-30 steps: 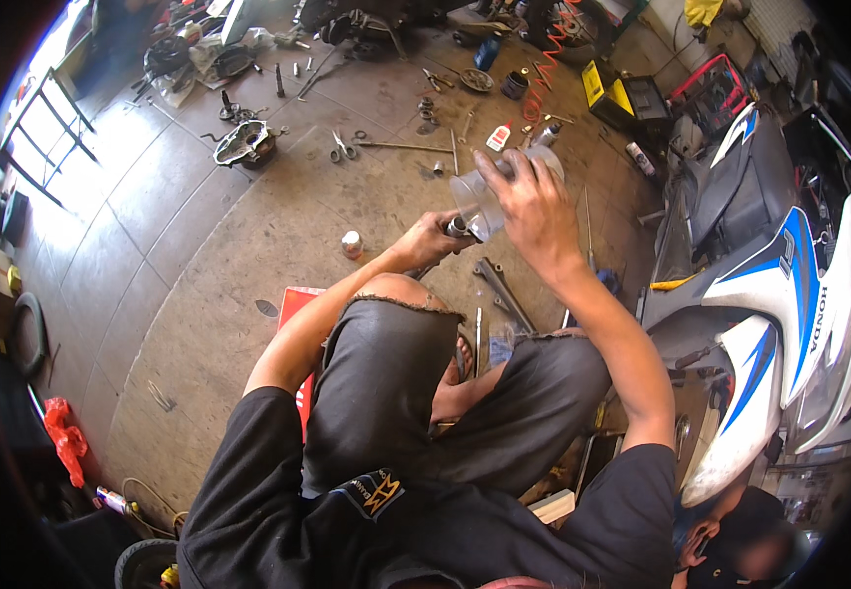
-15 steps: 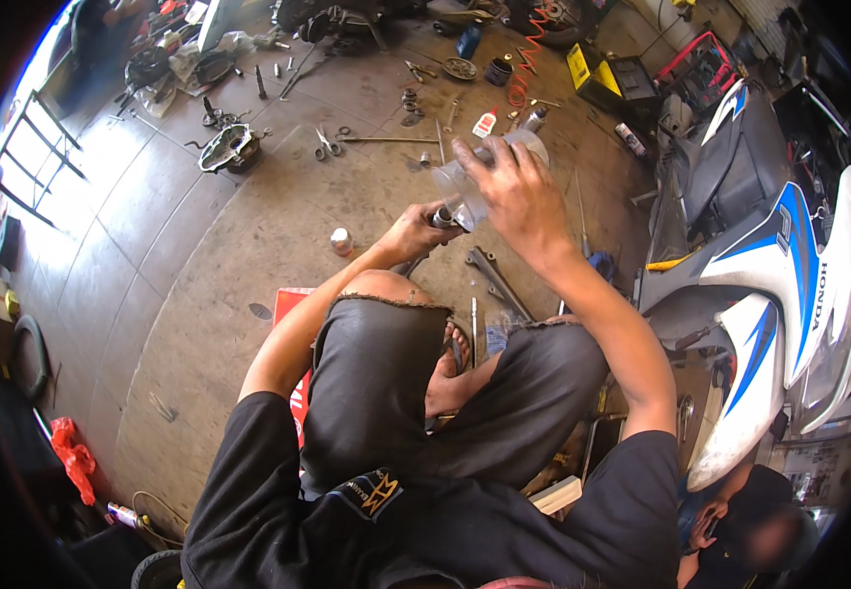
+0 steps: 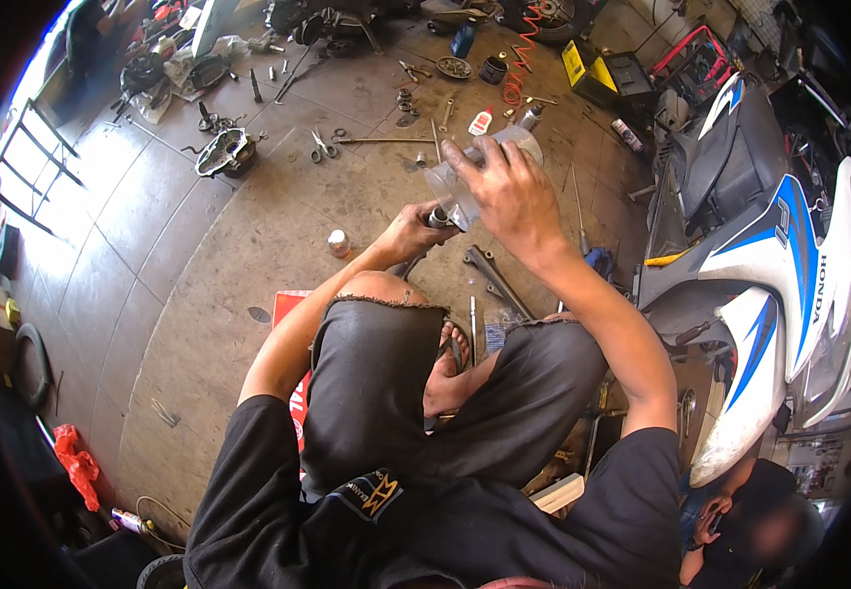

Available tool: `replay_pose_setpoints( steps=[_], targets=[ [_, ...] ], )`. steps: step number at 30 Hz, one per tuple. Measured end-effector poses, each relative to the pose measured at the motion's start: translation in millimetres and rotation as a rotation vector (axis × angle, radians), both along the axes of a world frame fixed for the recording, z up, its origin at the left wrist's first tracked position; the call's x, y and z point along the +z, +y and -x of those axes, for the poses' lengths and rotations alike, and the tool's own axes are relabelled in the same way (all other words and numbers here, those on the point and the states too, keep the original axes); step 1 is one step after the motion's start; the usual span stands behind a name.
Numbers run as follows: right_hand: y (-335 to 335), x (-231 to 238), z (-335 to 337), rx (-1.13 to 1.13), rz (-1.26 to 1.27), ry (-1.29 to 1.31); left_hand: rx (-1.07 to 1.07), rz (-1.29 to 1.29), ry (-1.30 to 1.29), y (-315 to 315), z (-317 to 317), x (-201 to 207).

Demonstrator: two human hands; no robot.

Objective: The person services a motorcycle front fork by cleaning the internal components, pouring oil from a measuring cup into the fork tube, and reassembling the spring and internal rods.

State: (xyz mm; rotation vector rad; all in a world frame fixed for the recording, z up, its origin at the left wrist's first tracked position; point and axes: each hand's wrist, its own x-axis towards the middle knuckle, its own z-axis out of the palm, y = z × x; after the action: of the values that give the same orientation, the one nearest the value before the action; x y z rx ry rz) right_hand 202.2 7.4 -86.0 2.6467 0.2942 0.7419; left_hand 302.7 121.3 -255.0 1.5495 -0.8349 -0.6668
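My right hand point(image 3: 516, 199) is wrapped round a clear plastic container point(image 3: 453, 199) from above. The container is tilted, its lower left end close over the top of a metal tube point(image 3: 438, 217). Closed round that tube, my left hand point(image 3: 408, 236) holds it above my left knee. Whether container and tube touch, I cannot tell, and any liquid is not visible. A small clear jar point(image 3: 338, 242) stands on the floor left of my left hand. Beyond my right foot lies a dark metal arm-shaped part point(image 3: 497, 282).
A white and blue scooter point(image 3: 754, 260) stands close on the right. Ahead on the floor are scissors point(image 3: 324, 147), an engine cover point(image 3: 227, 154), a white bottle point(image 3: 481, 122) and a yellow and black toolbox point(image 3: 597, 74). Another person's hand point(image 3: 712, 515) shows at lower right.
The view has shifted slightly. My hands keep nearly the same pose, with the container still tilted over the tube.
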Motion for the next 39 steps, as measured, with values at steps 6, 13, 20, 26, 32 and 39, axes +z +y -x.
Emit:
replay_pose_setpoints(
  steps=[6,13,20,26,32,39],
  targets=[
    [2,1,-1,0.012,0.008,-0.009,0.012,0.007,0.014,3,1,3],
    [2,2,0,0.016,0.004,-0.003,0.008,0.001,0.019,2,1,3],
    [2,1,1,0.019,0.009,-0.015,0.005,0.007,0.024,2,1,3],
    [4,2,0,0.023,-0.012,-0.004,0.008,0.014,-0.027,1,-3,-8],
    [2,0,0,0.02,-0.02,0.003,0.001,0.016,-0.039,1,-3,-7],
    [3,1,1,0.01,-0.023,0.02,0.006,0.018,-0.029,0,-3,-10]
  ],
)
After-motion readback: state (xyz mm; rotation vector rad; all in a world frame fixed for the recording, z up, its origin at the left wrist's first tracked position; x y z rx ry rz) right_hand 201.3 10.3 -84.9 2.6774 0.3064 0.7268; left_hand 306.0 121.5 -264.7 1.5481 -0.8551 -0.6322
